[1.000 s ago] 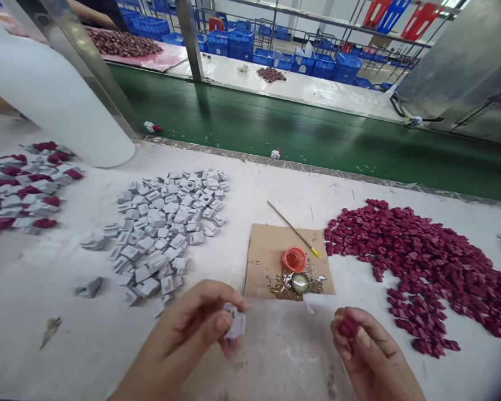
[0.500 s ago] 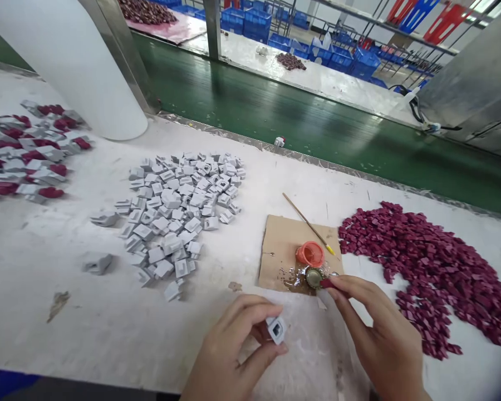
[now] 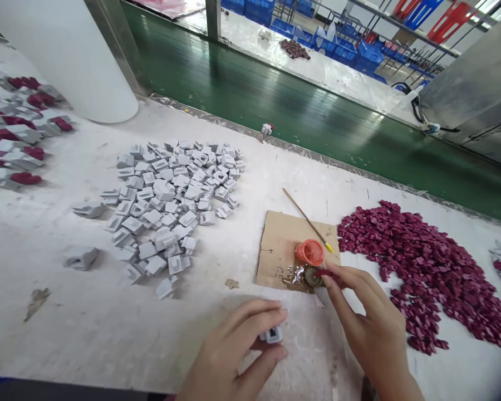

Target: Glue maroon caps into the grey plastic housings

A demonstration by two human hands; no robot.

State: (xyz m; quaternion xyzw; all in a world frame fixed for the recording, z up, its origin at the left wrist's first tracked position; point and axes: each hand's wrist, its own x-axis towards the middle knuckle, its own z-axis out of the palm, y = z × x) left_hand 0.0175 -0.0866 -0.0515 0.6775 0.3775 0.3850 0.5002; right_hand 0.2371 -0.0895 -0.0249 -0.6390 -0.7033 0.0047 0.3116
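Note:
My left hand (image 3: 242, 345) is closed round a small grey part (image 3: 272, 334) whose square opening faces up. Between the thumb and fingers of my right hand (image 3: 365, 317) is a dark red piece (image 3: 324, 273), its tip over a metal bottle cap (image 3: 312, 276). The cap sits on a wet patch of a cardboard sheet (image 3: 278, 234), beside an orange-red cup (image 3: 310, 252). A thin stick with a yellow end (image 3: 307, 219) lies across the cardboard's back edge.
Grey parts (image 3: 167, 200) are heaped left of the cardboard, dark red pieces (image 3: 426, 267) right of it. Grey-and-red assembled parts (image 3: 20, 133) lie far left near a white pipe (image 3: 96, 72). Behind runs a green belt (image 3: 234, 83).
My right hand has moved slightly left, bringing the dark red piece over the bottle cap. The grey part in my left hand has tilted. The view has shifted a little.

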